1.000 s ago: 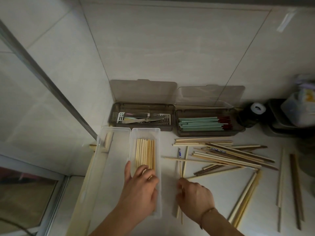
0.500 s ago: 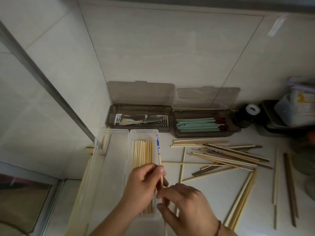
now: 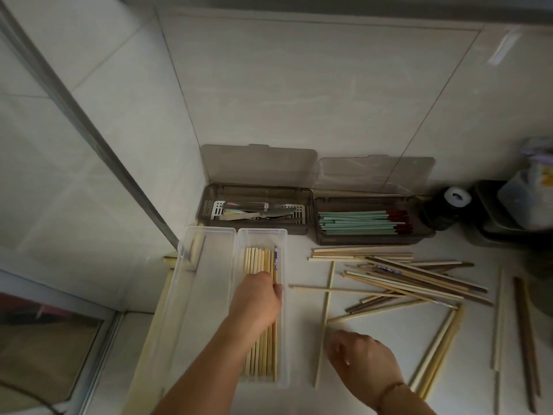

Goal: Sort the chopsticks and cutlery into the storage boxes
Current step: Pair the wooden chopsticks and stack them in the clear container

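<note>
A clear storage box [image 3: 283,324] holds a row of pale wooden chopsticks [image 3: 254,262]. At their right edge lies a chopstick with a blue patterned end [image 3: 275,260]. My left hand [image 3: 258,298] rests inside this box, fingertips pinched on that chopstick. My right hand [image 3: 359,359] hovers low over the counter with fingers spread, holding nothing, beside a long pale chopstick [image 3: 324,324]. A loose pile of wooden chopsticks [image 3: 413,277] lies to the right. At the back, one brown box [image 3: 206,205] holds metal cutlery [image 3: 260,211] and another [image 3: 317,235] holds green chopsticks [image 3: 359,224].
A clear lid or second box [image 3: 206,265] lies left of the chopstick box. More chopsticks [image 3: 523,339] lie at the far right. A dark jar [image 3: 446,211] and a dark tray with a plastic container [image 3: 526,205] stand at the back right. Tiled walls close the corner.
The blue-ended chopstick has gone from both hands down into the clear box at the right of the row. My right hand has let go and moved back right over the counter.
</note>
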{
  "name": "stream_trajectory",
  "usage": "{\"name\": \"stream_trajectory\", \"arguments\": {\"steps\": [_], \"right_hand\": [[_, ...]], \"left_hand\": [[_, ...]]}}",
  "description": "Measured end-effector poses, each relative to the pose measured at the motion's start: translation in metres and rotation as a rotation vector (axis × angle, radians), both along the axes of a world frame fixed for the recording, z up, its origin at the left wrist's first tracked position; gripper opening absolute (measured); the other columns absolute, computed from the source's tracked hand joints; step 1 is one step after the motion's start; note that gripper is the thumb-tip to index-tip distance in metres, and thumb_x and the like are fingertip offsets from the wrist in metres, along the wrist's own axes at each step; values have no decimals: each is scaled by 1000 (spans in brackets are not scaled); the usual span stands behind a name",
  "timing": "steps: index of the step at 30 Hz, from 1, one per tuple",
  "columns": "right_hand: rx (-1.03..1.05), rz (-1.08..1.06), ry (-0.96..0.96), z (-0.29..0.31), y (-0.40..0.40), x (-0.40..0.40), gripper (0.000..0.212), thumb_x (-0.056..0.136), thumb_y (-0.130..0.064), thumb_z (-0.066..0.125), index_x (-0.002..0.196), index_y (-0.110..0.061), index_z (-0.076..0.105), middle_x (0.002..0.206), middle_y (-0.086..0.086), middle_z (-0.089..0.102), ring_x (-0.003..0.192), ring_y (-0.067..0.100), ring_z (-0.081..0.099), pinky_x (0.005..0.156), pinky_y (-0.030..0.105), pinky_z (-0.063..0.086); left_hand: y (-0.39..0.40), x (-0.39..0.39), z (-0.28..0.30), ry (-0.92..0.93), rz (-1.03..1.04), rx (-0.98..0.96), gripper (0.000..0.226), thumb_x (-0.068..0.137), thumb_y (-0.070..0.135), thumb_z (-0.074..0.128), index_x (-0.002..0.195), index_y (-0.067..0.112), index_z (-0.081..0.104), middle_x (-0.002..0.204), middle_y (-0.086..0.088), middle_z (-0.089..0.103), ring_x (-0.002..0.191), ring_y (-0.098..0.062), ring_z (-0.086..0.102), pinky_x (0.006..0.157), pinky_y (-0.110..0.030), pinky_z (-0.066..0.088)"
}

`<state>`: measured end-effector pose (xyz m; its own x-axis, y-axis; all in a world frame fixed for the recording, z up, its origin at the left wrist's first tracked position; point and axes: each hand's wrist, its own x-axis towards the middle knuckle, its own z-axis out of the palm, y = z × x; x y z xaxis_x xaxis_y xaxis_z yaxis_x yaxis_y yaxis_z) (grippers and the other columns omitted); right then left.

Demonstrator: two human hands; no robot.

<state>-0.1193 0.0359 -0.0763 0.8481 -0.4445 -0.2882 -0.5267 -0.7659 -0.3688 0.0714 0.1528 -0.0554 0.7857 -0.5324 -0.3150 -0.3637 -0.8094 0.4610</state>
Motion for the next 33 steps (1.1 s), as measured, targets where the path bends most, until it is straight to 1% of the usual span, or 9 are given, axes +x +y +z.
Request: {"name": "stream_trajectory", "arguments": {"steps": [3,7,11,15,18,21,24,29,33], "right_hand": [[-78,-16,101,-2,4,11,31,91,-53,38,98,-27,54,103,-6,66,98,19,62,71,27,41],[-143,-27,159,-7,10,24,38,93,-53,33,105,-26,57,107,-2,67,101,21,63,77,27,46],[-175,-28,192,-10,16,29,36,93,-46,32,107,-25,58,109,-1,66,101,22,64,77,29,46],[-95,-63,182,0,16,25,32,91,-43,34,104,-26,58,107,-2,66,100,22,63,77,28,46],[7,-127,131,18,15,10,26,88,-49,39,88,-29,57,100,-2,67,96,19,63,77,28,46],[101,-222,110,37,9,-8,24,82,-55,52,68,-35,50,76,-6,64,73,9,60,69,23,49],[232,-307,63,59,1,-20,26,83,-44,64,63,-28,58,61,-12,65,62,1,59,61,12,45],[353,-296,103,75,0,-11,23,88,-33,63,68,-23,64,62,-15,68,63,-4,61,64,9,44],[383,-266,184,82,9,-4,21,89,-36,61,71,-25,66,63,-17,69,63,-8,60,63,6,41]], "left_hand": [[-8,4,-8,13,26,45,24,99,31,49,82,16,56,70,5,52,64,-10,54,55,-21,37],[-18,6,-11,9,34,89,24,99,31,47,94,13,63,83,1,60,77,-16,61,65,-25,46],[-19,3,-12,33,5,112,24,101,31,43,97,15,61,88,0,60,80,-15,58,67,-25,44],[-13,0,-12,30,-167,114,10,94,16,54,99,15,62,90,2,62,82,-14,62,73,-27,51],[1,-6,0,-104,-354,110,19,94,13,53,110,17,61,93,2,63,84,-14,61,72,-26,50],[31,-18,20,-378,-444,45,24,91,24,56,114,21,63,111,3,60,103,-15,54,88,-31,50],[71,-24,24,-543,-333,-18,32,84,38,57,108,22,68,124,-1,57,117,-26,50,98,-44,42],[114,-35,0,-397,-276,148,69,90,70,21,122,21,59,129,-6,61,122,-28,44,105,-46,18],[122,-44,-9,-298,-349,159,99,67,97,28,128,21,50,134,-10,60,124,-27,41,107,-52,6]]}}
